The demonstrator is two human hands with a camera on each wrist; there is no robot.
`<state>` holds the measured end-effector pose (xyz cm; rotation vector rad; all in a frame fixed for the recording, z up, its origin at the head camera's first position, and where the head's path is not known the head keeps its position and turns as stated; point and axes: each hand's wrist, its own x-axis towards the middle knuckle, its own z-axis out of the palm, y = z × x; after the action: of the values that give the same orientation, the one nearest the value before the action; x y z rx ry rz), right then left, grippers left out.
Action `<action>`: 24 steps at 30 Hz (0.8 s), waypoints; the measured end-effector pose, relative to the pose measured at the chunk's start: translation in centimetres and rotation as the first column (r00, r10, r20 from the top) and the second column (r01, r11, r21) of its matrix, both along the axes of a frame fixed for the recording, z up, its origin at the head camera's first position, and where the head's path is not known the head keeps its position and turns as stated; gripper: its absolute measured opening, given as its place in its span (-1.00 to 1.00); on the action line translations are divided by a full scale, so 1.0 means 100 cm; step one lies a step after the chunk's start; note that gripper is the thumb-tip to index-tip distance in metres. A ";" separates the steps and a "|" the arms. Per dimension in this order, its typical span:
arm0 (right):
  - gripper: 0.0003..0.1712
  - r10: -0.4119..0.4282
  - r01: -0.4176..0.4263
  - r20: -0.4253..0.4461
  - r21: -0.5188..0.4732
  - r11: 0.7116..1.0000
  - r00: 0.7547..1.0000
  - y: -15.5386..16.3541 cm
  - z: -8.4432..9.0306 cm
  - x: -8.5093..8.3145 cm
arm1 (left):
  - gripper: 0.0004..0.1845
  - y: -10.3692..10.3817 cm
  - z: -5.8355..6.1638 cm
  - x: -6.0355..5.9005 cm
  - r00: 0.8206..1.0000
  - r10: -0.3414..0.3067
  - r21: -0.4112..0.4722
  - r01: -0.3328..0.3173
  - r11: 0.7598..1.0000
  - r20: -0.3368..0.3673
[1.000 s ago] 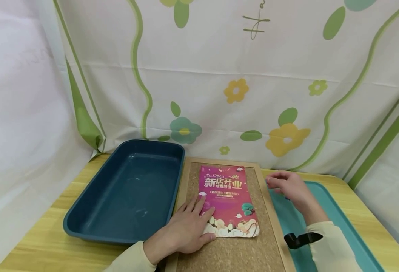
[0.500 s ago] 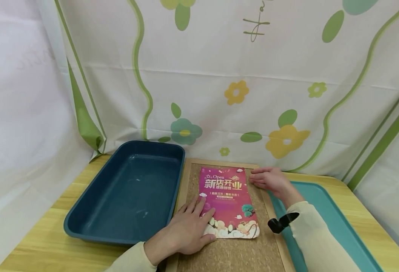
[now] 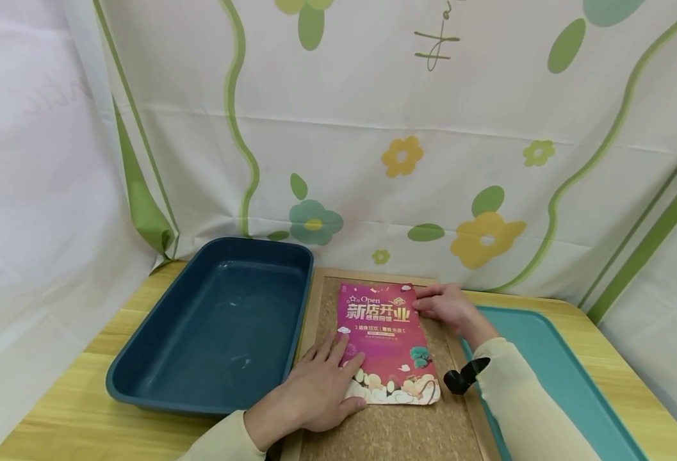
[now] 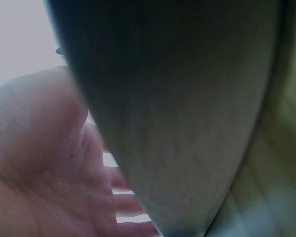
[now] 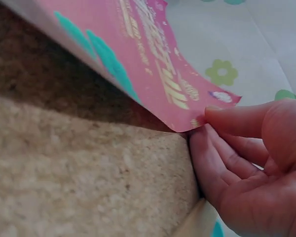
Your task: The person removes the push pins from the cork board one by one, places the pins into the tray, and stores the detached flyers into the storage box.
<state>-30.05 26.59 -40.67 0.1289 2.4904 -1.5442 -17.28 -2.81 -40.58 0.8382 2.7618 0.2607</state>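
A pink-and-purple flyer (image 3: pixel 385 352) with gold lettering lies over a wood-framed corkboard (image 3: pixel 396 432). My left hand (image 3: pixel 319 388) rests on the flyer's lower left, fingers spread and straight. In the left wrist view, a dark, blurred edge covers part of that hand (image 4: pixel 44 163). At the flyer's upper right edge is my right hand (image 3: pixel 450 310). In the right wrist view, the right hand (image 5: pixel 256 173) pinches that edge, its thumb on the printed side and forefinger below. The flyer's right side (image 5: pixel 133 74) stands raised from the cork (image 5: pixel 103 173) there.
A deep dark-blue tray (image 3: pixel 119 378) stands left of the corkboard on the wood-grain table (image 3: pixel 79 390). At the right, a flat teal tray (image 3: pixel 546 358) lies partly under my right forearm. A white floral cloth (image 3: pixel 338 147) hangs close behind everything.
My right hand has moved left from over the teal tray, across the corkboard's frame, to the flyer's upper right edge, which it now pinches. My left hand has stayed in place.
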 end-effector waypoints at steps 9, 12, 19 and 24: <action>-0.49 -0.024 0.023 -0.011 -0.077 0.997 1.000 0.002 -0.007 -0.003 | -0.13 0.000 0.001 0.000 0.999 0.031 0.056 -0.032 0.998 0.029; -0.50 -0.012 0.010 -0.017 -0.118 0.993 1.000 0.007 -0.009 -0.002 | -0.02 0.002 0.002 0.000 0.993 0.102 0.183 -0.111 0.977 0.057; -0.51 -0.004 0.005 0.002 -0.175 0.985 1.000 0.012 -0.011 -0.004 | 0.02 0.002 0.013 -0.004 0.930 0.213 0.566 -0.353 0.745 0.300; -0.51 -0.008 0.010 0.010 -0.191 0.981 1.000 0.014 -0.013 -0.006 | -0.04 -0.001 0.022 -0.009 0.785 0.126 0.643 -0.578 0.502 0.607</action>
<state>-30.60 27.94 -41.93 0.1170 2.3212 -1.7718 -18.19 -2.90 -38.35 0.1967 2.1795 1.6844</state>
